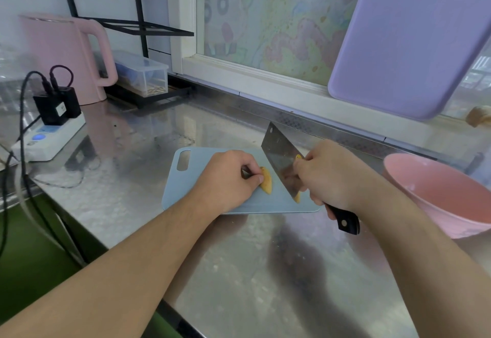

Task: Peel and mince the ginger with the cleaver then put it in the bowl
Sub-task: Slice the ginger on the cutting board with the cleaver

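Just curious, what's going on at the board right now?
Left hand pinches ginger on board. Right hand grips cleaver, cutting. Bowl waits right. Nothing blocking.

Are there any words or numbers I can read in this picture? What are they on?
None can be read.
The white label on the black plug is too blurred.
The yellow sticker on the cleaver is too small and partly hidden by the right hand.
The window picture shows a cartoon drawing and no words.
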The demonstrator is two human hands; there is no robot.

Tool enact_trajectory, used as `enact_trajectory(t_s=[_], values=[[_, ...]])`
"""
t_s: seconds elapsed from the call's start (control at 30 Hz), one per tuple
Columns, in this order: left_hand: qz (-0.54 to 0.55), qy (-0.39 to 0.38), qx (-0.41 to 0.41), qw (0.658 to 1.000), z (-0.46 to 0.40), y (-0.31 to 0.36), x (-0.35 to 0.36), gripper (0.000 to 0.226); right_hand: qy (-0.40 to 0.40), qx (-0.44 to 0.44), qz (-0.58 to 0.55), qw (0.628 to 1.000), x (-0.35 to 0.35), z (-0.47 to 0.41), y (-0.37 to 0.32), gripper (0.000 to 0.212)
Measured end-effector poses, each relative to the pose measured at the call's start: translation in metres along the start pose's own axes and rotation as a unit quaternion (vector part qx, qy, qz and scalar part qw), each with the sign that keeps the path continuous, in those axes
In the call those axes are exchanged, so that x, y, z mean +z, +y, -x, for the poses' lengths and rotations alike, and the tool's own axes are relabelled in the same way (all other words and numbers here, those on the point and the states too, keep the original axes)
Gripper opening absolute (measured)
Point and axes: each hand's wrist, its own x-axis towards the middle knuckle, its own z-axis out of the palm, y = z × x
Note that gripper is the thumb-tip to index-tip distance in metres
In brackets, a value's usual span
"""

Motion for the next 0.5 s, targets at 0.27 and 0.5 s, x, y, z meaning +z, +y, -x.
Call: enact_trajectory(t_s=[0.27,0.5], values=[[-0.007,0.003,0.006,1.0,0.001,0.002,-0.001,0.006,-0.021,0.007,-0.038,0.999,0.011,-0.006,0.005,0.027],[-0.009,0.004,0.001,1.0,0.001,0.002,-0.001,0.007,-0.028,-0.011,-0.049,0.998,0.009,-0.004,0.007,0.021]])
